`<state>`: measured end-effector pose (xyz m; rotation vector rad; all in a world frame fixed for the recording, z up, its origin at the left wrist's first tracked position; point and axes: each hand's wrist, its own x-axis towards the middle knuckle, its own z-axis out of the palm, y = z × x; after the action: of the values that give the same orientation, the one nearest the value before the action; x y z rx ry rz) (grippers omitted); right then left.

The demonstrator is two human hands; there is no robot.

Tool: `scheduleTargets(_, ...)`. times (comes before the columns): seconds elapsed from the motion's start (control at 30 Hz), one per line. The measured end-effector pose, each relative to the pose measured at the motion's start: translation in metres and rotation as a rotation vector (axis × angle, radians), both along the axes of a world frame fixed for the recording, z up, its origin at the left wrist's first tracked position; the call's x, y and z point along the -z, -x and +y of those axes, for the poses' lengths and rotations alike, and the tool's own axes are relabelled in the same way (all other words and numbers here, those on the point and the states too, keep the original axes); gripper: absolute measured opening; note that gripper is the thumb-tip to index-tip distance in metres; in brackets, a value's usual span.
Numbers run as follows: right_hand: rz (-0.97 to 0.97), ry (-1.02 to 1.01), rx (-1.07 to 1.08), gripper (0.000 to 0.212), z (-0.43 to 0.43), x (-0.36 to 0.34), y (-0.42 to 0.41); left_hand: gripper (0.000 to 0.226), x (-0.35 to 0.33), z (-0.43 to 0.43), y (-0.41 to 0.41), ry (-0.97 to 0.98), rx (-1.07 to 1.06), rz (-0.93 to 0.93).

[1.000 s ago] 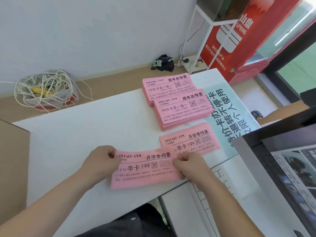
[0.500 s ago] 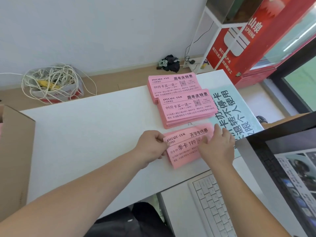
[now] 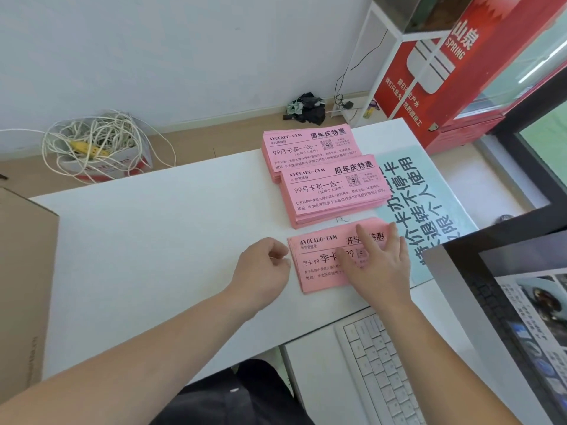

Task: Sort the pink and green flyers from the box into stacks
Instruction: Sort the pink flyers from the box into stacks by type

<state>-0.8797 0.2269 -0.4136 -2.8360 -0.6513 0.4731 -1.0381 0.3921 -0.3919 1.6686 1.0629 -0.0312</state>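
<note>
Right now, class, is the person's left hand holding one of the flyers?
No: the left hand is loosely curled beside the near pink stack with nothing in it; the right hand rests flat on the stack.

Pink flyer stacks [image 3: 333, 191]: three are counted
Hands: two, left hand [image 3: 264, 269] and right hand [image 3: 382, 271]
Keyboard [image 3: 379, 366]: one
Cardboard box [image 3: 23, 286]: one
</note>
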Motion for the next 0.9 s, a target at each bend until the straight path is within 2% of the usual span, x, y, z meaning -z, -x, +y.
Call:
scheduleTargets(0.17,0.031,-0.019,0.027,0.06,0.007,0.003,-0.003,0.028,-0.007,-0.018,0.001,0.18,-0.041,-0.037)
scheduleTargets(0.3,0.039,0.013,0.029,0.059,0.015,-0.001,-0.007,0.033,-0.013,-0.025,-0.004,0.275,-0.097,-0.052)
scheduleTargets(0.5,0.064,0.108,-0.031,0.06,0.016,-0.006,-0.014,0.03,-0.018,-0.022,-0.001,0.287,-0.112,-0.067)
scheduleTargets(0.6,0.01,0.141,-0.043,0.065,0.019,-0.012,-0.01,0.027,-0.023,-0.011,0.007,0.25,-0.121,-0.065)
scheduleTargets(0.67,-0.043,0.072,-0.052,0.064,0.025,-0.017,0.0,0.025,-0.029,-0.001,0.017,0.223,-0.126,-0.077)
scheduleTargets(0.77,-0.084,-0.154,-0.118,0.043,0.046,-0.031,0.027,0.02,-0.047,0.02,0.037,0.208,-0.12,-0.12)
scheduleTargets(0.9,0.056,-0.356,-0.205,0.025,0.101,-0.067,0.078,0.015,-0.075,0.051,0.078,0.188,-0.114,-0.216)
